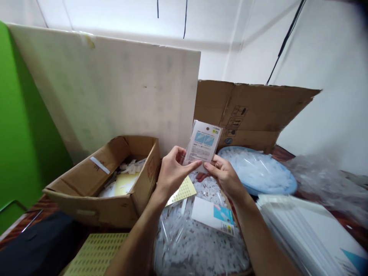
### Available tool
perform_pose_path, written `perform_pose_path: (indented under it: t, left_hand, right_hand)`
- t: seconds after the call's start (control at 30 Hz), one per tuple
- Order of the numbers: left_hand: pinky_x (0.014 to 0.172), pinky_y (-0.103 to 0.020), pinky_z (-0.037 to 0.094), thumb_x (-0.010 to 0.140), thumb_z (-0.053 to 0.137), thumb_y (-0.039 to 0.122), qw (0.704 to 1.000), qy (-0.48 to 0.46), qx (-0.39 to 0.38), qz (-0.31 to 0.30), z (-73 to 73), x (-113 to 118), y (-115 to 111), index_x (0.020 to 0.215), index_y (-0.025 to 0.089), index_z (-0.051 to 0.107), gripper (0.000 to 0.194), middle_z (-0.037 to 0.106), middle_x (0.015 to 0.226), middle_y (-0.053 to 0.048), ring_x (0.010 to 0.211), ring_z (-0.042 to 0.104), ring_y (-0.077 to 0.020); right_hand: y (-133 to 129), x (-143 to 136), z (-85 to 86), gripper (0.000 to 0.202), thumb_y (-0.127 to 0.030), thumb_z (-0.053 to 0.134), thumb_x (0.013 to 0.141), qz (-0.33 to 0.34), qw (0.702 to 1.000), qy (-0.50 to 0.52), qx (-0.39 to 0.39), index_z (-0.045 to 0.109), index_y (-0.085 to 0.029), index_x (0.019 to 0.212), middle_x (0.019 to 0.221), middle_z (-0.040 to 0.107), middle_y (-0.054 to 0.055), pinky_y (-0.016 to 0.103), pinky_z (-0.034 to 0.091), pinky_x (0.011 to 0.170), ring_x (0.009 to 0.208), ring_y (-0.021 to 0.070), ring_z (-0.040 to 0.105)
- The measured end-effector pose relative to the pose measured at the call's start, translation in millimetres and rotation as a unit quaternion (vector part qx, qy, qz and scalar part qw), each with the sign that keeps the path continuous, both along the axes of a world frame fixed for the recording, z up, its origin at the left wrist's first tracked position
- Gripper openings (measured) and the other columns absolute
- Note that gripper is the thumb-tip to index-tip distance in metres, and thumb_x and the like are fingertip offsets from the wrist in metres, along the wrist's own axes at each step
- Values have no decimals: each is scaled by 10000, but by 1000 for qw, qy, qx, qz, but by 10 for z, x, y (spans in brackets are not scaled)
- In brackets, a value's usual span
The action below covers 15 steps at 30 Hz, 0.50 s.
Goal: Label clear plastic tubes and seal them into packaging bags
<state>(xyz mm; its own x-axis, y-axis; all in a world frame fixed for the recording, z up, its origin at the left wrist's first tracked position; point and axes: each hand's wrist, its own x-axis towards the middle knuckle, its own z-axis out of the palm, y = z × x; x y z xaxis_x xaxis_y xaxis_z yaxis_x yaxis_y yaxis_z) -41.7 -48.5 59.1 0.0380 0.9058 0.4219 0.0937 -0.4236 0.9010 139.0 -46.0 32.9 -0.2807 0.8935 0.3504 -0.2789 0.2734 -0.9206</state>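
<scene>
A white printed packet (202,143), with a hang hole and blue pictures, is held upright between both hands. On its left edge, my left hand (173,168) grips it with the thumb across the lower front. The fingers of my right hand (222,172) close on its lower right corner. Below them lies a white and blue printed card (213,215) on a heap of small whitish pieces under clear plastic (198,249). A yellow sticker sheet (184,191) with rows of small marks lies just beneath my left hand.
An open cardboard box (106,207) with paper scraps stands left. More yellow sticker sheets (96,253) lie in front. At right are a blue basin (290,188) of whitish pieces, a stack of white cards (319,230) and crumpled clear plastic (324,180). Tall panels stand behind.
</scene>
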Motion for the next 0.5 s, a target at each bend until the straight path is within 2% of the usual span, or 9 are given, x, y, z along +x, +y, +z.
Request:
perform_pose_path:
  t: [0.17,0.27,0.33,0.4,0.47,0.5]
  left_hand:
    - [720,-303,501,651,917,366,986,-75,-107,-101,50,-119,32,742,150,671,339,721,788,-54,733,664,-171]
    - [650,-264,453,592,944,322,973,-104,-150,-143,22,-132,54,627,157,615,370,670,687,-17,653,611,-132]
    - [586,-235,393,562,959,310,971,-104,-156,-149,-31,-75,64,591,159,590,400,621,620,11,598,556,-107]
    - [540,-224,343,560,963,330,973,-91,-152,-147,-85,11,68,579,157,602,401,595,587,19,556,512,-92]
    - [513,-231,333,645,913,455,974,-92,-148,-148,-117,91,67,584,154,642,410,604,577,-3,525,507,-97]
    - [506,-238,342,711,852,538,973,-97,-148,-148,-121,120,67,604,151,674,439,620,581,-24,520,526,-108]
  right_hand:
    - [-18,86,53,279,-321,721,886,27,1000,12,-11,704,-160,1113,903,776,74,315,593,601,618,178,706]
    - [-18,108,59,268,-336,720,880,35,999,13,-11,719,-162,1084,933,777,77,297,564,570,585,159,671]
    - [-2,94,53,280,-376,727,879,-4,1000,25,4,716,-186,1085,1023,778,74,300,580,643,678,168,696]
    - [23,87,62,324,-413,748,866,-51,998,36,23,707,-209,1115,1115,770,70,320,596,792,886,205,728]
    - [30,131,103,361,-416,754,862,-78,995,36,41,701,-207,1152,1138,770,75,332,601,854,1030,235,722]
    - [16,186,137,359,-405,740,873,-107,993,30,51,704,-197,1163,1117,778,78,320,612,817,1034,239,727]
